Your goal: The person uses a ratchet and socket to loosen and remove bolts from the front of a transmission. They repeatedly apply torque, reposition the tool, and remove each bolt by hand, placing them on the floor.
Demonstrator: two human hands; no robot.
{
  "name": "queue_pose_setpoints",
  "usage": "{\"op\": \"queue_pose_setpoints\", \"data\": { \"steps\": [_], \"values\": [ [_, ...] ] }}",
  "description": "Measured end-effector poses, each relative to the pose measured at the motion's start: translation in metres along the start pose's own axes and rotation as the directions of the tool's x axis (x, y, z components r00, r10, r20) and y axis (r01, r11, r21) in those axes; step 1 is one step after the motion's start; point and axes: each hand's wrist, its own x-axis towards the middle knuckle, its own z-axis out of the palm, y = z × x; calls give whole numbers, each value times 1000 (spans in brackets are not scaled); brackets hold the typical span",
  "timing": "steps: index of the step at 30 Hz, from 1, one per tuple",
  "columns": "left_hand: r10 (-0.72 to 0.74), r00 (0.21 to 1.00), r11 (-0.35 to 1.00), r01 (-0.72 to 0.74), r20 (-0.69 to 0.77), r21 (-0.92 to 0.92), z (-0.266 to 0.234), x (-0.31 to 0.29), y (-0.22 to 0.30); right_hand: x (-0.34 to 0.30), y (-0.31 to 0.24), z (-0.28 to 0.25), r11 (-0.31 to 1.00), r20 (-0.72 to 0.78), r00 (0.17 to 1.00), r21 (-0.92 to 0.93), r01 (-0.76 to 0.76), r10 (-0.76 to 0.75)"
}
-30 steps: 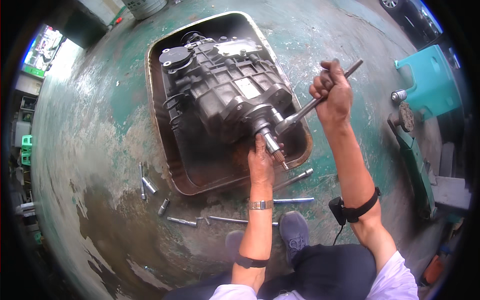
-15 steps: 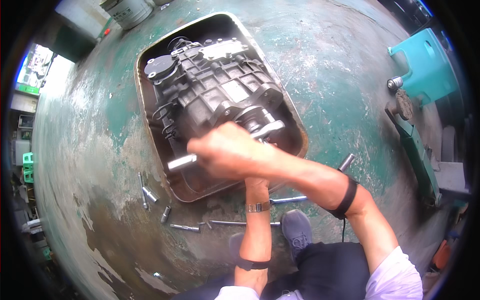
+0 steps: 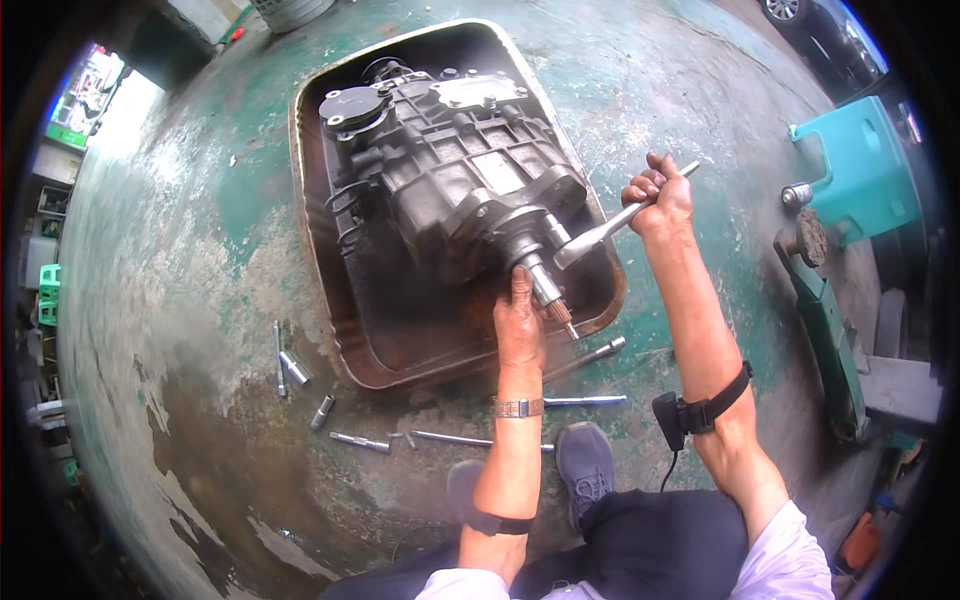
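Note:
A grey metal gearbox (image 3: pixel 455 170) lies in a rusty rectangular tray (image 3: pixel 306 250) on the floor. From its near end sticks out a shaft (image 3: pixel 545 287) with a splined tip. My left hand (image 3: pixel 521 325) is at this shaft, its thumb against the sleeve and its other fingers hidden beneath. Beyond the tray's right rim, my right hand (image 3: pixel 660 200) is closed around the handle of a ratchet wrench (image 3: pixel 605 230). The wrench head lies close to the shaft, beside a socket (image 3: pixel 556 231) at the gearbox's end face.
Loose sockets (image 3: pixel 295 367), extension bars (image 3: pixel 450 437) and a blue-grey wrench (image 3: pixel 585 401) lie on the floor before the tray. At right are a teal stool (image 3: pixel 860 165), a small can (image 3: pixel 796 195) and a green jack (image 3: pixel 830 340). A bucket (image 3: pixel 290 12) stands far left.
My right hand has swung the ratchet handle from the left, across the shaft, out to the right of the tray. My left hand, formerly hidden behind it, now shows at the shaft.

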Motion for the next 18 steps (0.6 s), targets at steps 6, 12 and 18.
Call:
{"op": "queue_pose_setpoints", "data": {
  "steps": [6, 12, 18],
  "values": [
    [0, 1000, 1000, 0, -4, -14, -5, 3, -9, -67, 30, 45, 742, 606, 723, -305, 597, -332],
    [0, 995, 994, 10, 96, -105, -27, 9, -17, -126, 121, 42, -62, 825, 132, -116, 991, 550],
    [4, 999, 983, 4, 41, -183, -22, 11, -17, -98, 53, 32, 290, 923, 381, -352, 890, -49]
  ]
}}
